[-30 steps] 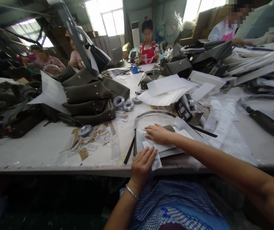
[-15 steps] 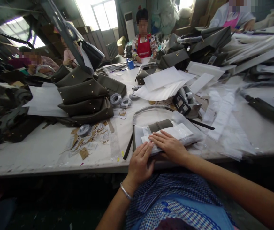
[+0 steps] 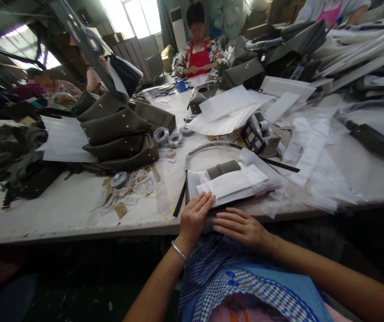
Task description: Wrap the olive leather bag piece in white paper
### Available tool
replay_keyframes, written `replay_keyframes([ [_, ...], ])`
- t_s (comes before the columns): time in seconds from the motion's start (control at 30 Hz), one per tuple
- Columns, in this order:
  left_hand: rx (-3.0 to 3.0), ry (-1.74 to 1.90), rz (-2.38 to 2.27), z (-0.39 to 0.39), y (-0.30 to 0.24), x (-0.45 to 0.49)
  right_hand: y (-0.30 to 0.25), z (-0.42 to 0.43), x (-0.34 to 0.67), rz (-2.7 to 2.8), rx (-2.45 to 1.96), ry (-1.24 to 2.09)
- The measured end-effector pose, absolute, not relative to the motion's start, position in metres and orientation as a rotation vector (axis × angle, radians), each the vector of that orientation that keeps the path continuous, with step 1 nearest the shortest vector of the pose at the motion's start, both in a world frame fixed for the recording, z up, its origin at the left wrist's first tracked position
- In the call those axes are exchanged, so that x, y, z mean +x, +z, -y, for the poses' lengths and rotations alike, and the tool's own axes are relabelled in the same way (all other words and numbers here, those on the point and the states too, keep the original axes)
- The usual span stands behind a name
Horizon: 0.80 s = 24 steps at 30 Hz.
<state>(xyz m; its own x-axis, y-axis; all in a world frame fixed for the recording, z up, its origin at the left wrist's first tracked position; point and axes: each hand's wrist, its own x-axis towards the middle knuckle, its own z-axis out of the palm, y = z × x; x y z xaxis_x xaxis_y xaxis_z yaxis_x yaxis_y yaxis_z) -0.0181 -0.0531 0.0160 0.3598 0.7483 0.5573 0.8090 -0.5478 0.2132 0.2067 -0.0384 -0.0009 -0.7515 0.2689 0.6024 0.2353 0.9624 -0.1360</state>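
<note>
My left hand [image 3: 194, 215] lies flat, fingers together, on the near corner of a white paper-wrapped bundle [image 3: 232, 183] at the table's front edge. My right hand [image 3: 241, 227] rests just off the edge, fingers stretched out over a dark flap under the bundle, holding nothing I can see. A rolled olive-grey leather piece [image 3: 223, 168] sits on the bundle's far side. A thin dark strap [image 3: 180, 199] loops round behind it.
A stack of olive-grey handbags [image 3: 118, 134] stands left of centre, with paper scraps [image 3: 128, 190] and tape rolls [image 3: 168, 136] near it. White sheets [image 3: 228, 112] and more bags crowd the far right. A person in a red apron [image 3: 198, 56] sits at the far end.
My right hand has slid back from the top of the bundle to the table's near edge. My left hand has stayed on the bundle's corner. The camera has tilted down.
</note>
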Motion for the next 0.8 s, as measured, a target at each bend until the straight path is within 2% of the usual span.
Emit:
replay_keyframes([
  [0.23,-2.503,-0.945,1.415,0.052,0.019,-0.019,-0.034,0.039,0.167,2.394,-0.467,-0.012],
  [0.57,-2.427,-0.920,1.354,0.051,0.013,-0.018,-0.013,0.057,0.185,2.171,-0.442,0.299],
  [0.8,-2.390,-0.930,1.346,0.051,0.009,-0.016,-0.008,0.082,0.201,2.185,-0.532,0.381],
])
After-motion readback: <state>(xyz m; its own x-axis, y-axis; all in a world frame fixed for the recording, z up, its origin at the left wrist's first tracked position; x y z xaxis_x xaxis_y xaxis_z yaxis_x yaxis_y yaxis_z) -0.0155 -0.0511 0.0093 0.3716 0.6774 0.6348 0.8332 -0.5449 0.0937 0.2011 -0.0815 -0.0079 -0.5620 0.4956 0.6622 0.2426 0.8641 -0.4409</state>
